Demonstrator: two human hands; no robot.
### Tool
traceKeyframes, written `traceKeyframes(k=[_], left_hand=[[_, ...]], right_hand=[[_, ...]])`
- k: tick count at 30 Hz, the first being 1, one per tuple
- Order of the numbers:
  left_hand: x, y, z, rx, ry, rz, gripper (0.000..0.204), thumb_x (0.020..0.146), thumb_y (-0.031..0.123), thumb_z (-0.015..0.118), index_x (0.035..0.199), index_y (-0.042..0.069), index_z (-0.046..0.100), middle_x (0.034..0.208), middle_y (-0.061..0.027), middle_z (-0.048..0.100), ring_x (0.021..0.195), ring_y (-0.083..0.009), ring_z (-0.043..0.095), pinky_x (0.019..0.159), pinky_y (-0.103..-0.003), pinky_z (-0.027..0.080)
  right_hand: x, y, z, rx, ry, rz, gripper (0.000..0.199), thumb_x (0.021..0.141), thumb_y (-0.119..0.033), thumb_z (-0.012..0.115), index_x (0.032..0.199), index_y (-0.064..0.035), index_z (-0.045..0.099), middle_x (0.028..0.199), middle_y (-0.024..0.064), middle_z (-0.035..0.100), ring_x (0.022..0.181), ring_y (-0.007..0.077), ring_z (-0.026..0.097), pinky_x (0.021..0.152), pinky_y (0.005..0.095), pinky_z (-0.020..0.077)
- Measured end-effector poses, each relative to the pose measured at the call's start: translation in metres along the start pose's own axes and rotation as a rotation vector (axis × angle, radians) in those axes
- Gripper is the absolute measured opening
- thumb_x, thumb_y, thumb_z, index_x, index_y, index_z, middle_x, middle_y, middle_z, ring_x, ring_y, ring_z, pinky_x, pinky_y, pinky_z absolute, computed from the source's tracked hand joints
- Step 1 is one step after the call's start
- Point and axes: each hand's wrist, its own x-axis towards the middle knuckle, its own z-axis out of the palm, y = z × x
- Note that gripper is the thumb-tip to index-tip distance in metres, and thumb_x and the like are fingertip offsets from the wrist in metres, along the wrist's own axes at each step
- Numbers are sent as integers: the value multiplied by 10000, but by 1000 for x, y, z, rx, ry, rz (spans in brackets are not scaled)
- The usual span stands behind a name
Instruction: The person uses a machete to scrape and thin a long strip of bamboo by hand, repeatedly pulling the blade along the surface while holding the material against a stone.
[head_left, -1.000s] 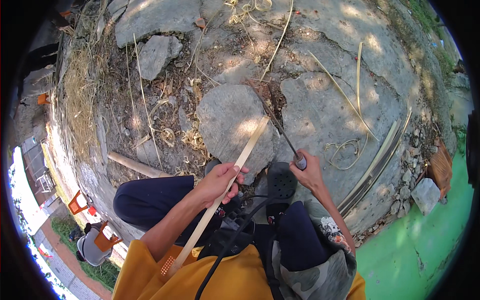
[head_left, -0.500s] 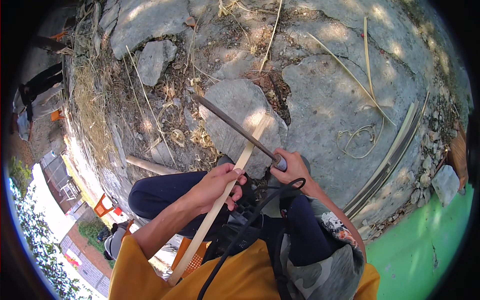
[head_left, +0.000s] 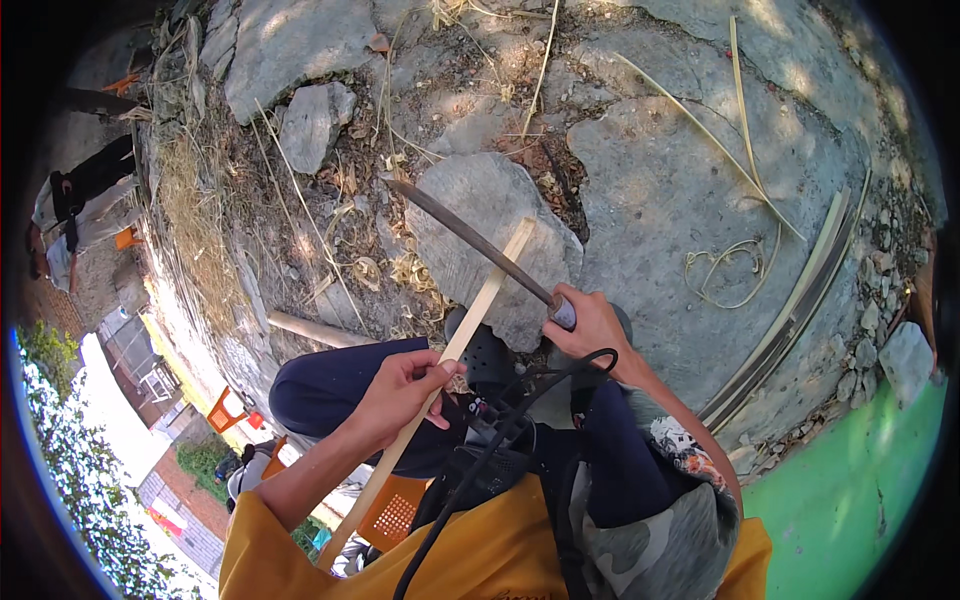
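Observation:
My left hand (head_left: 405, 395) is closed around a long, flat, pale wooden strip (head_left: 484, 300), thumb on top. The strip slants from my lap up to a flat grey stone (head_left: 450, 200), and its far end lies over that stone. In my right hand (head_left: 592, 325) is the grey handle of a long, narrow, dark-bladed knife (head_left: 455, 228). Its blade points up and left, crossing over the strip near the far end. Whether the edge bites into the wood I cannot tell.
Loose thin strips (head_left: 700, 140) and a curled strand (head_left: 715, 270) lie on the rock slab at right, beside a bundle of long strips (head_left: 785, 320). Shavings (head_left: 412, 270) and a round stick (head_left: 315, 330) are at left. A black cable (head_left: 490, 455) crosses my lap.
My left hand has shifted toward me and left, farther down the strip from the blade. The knife still crosses the strip near its far end, and the whole view has shifted slightly.

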Motion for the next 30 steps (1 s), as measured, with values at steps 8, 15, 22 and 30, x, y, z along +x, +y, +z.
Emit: traceKeyframes(k=[8, 15, 22, 30], left_hand=[[15, 19, 19, 63, -43, 12, 219, 1087, 231, 534, 1112, 17, 578, 835, -9, 578, 482, -45, 481, 367, -231, 407], [8, 44, 29, -73, -218, -176, 264, 1122, 256, 428, 1236, 28, 498, 729, 22, 466, 428, -36, 355, 378, -206, 269], [11, 39, 38, -209, -261, -207, 238, 1132, 243, 383, 1131, 65, 541, 678, 63, 374, 447, -29, 309, 397, -207, 239], [-19, 52, 44, -334, -243, -274, 179, 1110, 239, 439, 1010, 130, 538, 661, 76, 331, 454, -30, 274, 400, -205, 200]], right_hand=[[-5, -23, 4, -161, -41, -148, 362, 747, -292, 786, 991, -62, 651, 691, 258, 652, 727, 484, 672, 666, 521, 544], [-15, -28, -1, -41, -94, -138, 374, 738, -304, 797, 992, -73, 649, 704, 259, 650, 735, 489, 665, 670, 523, 537], [-11, -22, 4, -7, -6, -144, 319, 702, -219, 758, 945, -45, 648, 649, 236, 584, 689, 484, 615, 625, 481, 508], [-18, -31, -2, 19, -91, -101, 366, 734, -290, 780, 1015, -67, 705, 735, 257, 658, 746, 482, 666, 685, 496, 544]])
